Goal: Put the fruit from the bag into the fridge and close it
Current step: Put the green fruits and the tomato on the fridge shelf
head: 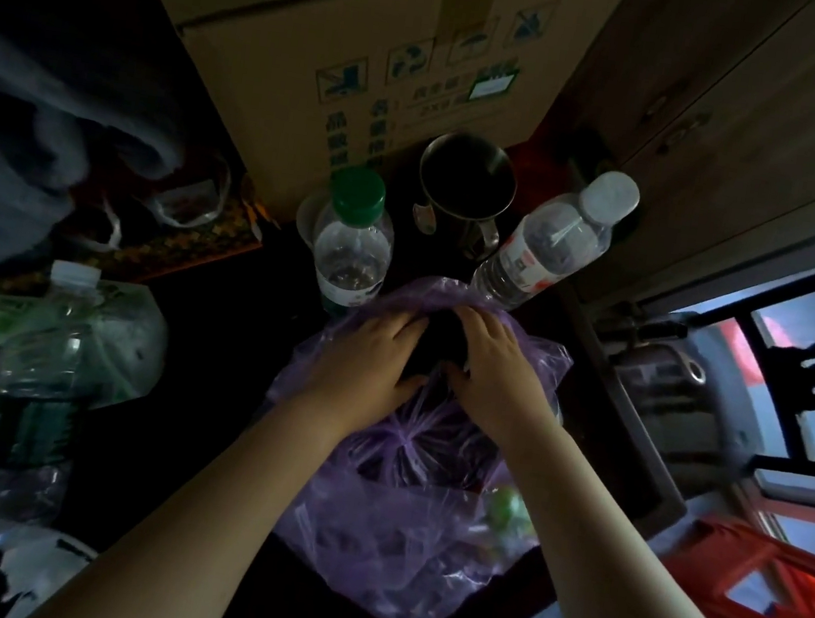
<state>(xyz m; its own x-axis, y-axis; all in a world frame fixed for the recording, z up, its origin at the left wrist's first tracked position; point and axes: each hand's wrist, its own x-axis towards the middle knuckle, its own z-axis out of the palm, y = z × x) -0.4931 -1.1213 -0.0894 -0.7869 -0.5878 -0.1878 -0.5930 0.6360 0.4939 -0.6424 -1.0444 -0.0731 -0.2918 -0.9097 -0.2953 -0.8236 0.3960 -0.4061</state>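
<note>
Head camera looked down on a dark worktop (208,386), where a purple bag (406,542) of thin plastic was lying in the middle. Both arms of the person reached forward to its far end. The left grip (367,360), a bare hand, had its fingers curled over the gathered plastic at the bag's mouth, and the thumb pressed from the near side. The right grip (495,372) held the same mouth just beside it in the same way, so the two hands were almost touching. Between them the opening was dark, and I could not tell what was inside there. Through the plastic, near the right forearm, one round green fruit (503,508) was showing; other dark shapes in the bag were too dim to name.

Just behind the bag stood a green-capped bottle (351,244) and a white-capped bottle (553,245), the second one tilted. A metal mug (465,187) stood between them, in front of a cardboard box (357,43). A large water jug (40,364) was well apart on the left, and a red stool (770,605) on the right.
</note>
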